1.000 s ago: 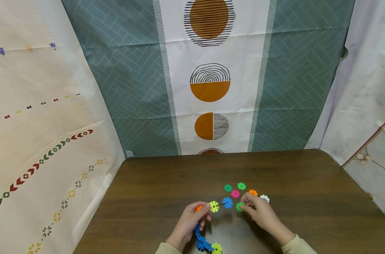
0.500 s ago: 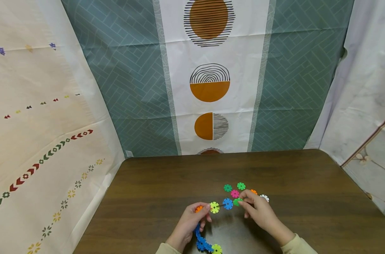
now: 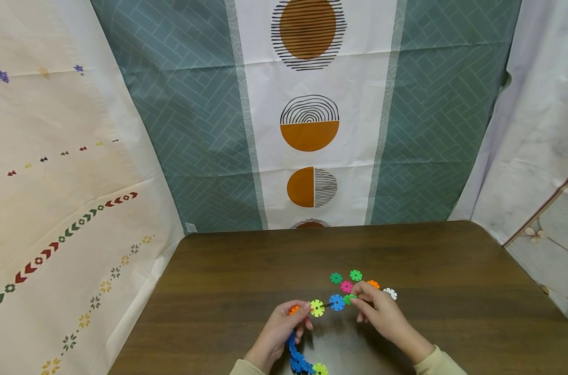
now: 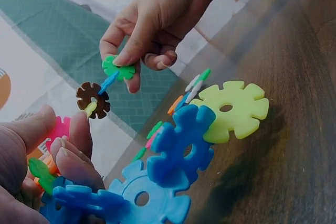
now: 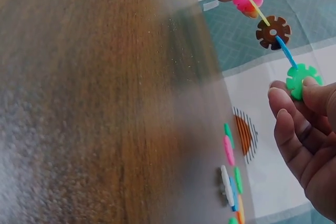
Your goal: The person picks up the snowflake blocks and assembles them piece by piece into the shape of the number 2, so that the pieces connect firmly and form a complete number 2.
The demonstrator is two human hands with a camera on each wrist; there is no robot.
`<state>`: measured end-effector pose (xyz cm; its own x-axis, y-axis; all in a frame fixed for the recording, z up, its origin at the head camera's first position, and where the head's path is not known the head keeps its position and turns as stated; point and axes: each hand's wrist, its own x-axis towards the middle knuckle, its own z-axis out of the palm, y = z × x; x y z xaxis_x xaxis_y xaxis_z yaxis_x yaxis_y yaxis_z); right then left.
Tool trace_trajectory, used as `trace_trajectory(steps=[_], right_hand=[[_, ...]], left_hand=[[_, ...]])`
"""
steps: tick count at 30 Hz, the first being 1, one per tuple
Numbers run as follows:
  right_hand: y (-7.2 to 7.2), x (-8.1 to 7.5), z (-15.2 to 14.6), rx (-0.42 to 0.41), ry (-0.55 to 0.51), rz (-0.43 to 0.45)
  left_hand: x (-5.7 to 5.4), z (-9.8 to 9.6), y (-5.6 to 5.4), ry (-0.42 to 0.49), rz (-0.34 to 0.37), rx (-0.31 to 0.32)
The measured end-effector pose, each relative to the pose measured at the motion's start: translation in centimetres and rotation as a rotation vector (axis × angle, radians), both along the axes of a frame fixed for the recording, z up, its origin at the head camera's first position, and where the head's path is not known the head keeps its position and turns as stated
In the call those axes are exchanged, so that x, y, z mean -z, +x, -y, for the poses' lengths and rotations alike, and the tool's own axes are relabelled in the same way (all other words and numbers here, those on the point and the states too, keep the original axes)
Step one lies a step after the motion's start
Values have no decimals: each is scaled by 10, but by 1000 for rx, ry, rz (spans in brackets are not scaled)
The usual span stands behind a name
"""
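My left hand (image 3: 284, 325) pinches a pink notched plastic disc (image 4: 60, 129) in a chain of interlocking discs. From it run a yellow disc (image 3: 317, 308), a brown disc (image 5: 273, 32) and a blue disc (image 3: 337, 302) out to the right. Between thumb and fingers, my right hand (image 3: 382, 312) pinches a green disc (image 5: 296, 77), whose edge meets the blue one; how deep the slots sit I cannot tell. Below the left hand the chain's other end curves down through several blue discs (image 4: 142, 198) to a yellow-green disc (image 4: 231, 111).
Behind the hands, loose discs lie on the brown wooden table (image 3: 237, 276): dark green (image 3: 336, 278), light green (image 3: 356, 275), pink (image 3: 346, 286), orange (image 3: 373, 284) and white (image 3: 390, 293). Patterned cloths (image 3: 209, 130) hang around the table.
My right hand has moved slightly left and brought the green disc from apart to against the blue disc, turning it. The left hand stays nearly still with the chain.
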<state>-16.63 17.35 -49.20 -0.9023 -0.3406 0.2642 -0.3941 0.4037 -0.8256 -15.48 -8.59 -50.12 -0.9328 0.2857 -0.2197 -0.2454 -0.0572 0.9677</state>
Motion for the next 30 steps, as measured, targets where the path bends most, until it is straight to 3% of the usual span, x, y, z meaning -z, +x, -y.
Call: trace_trajectory(steps=[24, 30], right_hand=[[2, 13, 5, -42, -47, -99], [2, 10, 5, -47, -34, -127]], left_hand=[[4, -4, 2, 44, 7, -2], [0, 0, 0, 15, 9, 15]])
